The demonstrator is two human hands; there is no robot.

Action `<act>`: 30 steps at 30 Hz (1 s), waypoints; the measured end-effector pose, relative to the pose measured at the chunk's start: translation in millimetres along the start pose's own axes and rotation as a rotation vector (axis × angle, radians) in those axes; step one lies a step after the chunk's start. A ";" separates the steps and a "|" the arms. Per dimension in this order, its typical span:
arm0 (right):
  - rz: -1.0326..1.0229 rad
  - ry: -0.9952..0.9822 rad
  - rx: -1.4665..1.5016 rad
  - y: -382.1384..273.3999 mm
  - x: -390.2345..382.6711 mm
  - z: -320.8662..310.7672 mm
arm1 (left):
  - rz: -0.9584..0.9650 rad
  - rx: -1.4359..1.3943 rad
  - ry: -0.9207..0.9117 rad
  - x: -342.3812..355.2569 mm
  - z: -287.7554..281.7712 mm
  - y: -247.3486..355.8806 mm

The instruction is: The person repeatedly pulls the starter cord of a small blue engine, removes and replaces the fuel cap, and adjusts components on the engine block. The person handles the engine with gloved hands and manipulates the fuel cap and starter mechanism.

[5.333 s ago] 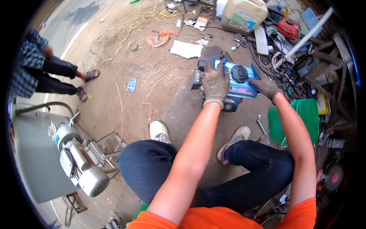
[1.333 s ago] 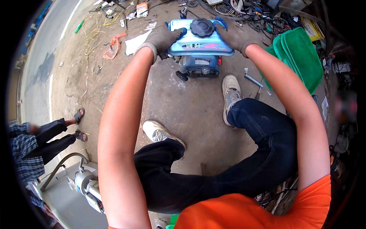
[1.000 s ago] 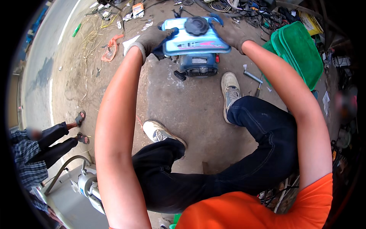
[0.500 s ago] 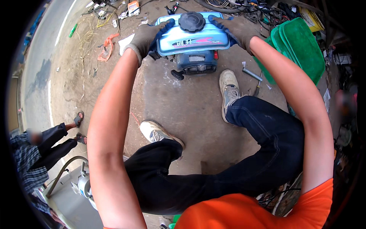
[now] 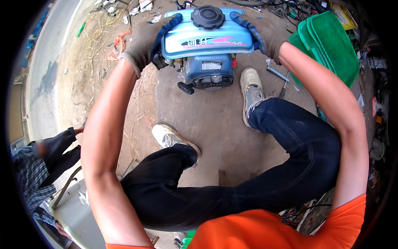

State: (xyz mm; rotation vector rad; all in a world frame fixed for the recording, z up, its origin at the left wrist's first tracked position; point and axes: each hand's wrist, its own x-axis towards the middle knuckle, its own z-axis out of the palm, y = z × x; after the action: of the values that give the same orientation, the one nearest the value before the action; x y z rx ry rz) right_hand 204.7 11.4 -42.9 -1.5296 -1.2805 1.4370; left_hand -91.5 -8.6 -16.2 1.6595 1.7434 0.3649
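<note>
- Engine (image 5: 209, 70), small recoil-start type, is showing larger than half a second ago, while the shoes are keeping about the same size; probably it is being raised toward the wearer.
- It is sitting ahead of the feet, upper middle of view; cannot tell if its base is touching ground.
- Blue fuel tank (image 5: 215, 35) is facing up, black filler cap (image 5: 208, 17) on top; starter handle (image 5: 185, 88) is sticking out lower left.
- Left hand (image 5: 149, 39), gloved, is gripping the tank's left end; right hand (image 5: 265, 35), gloved, is gripping the right end.
- Hold is looking unchanged, so both hands are likely sharing the load.
- Right shoe (image 5: 252, 91) is resting near the engine; screwdriver (image 5: 283, 91) is lying beyond it, green plastic tubs (image 5: 331, 45) farther right.
</note>
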 end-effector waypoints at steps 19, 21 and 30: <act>0.128 -0.045 -0.117 15.1 -29.7 20.3 | -0.079 -0.388 0.075 -33.9 8.7 -42.6; 0.104 -0.059 -0.048 10.5 -34.7 25.7 | -0.102 -0.358 0.021 -37.9 7.4 -46.2; 0.103 -0.097 -0.003 16.1 -31.3 29.8 | -0.179 -0.331 0.048 -47.1 11.5 -40.8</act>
State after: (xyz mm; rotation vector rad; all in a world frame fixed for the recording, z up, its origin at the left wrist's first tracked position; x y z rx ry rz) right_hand 181.8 -27.3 -53.0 -1.5645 -1.2773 1.5923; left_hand -117.9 -62.4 -36.7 1.2605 1.7416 0.5789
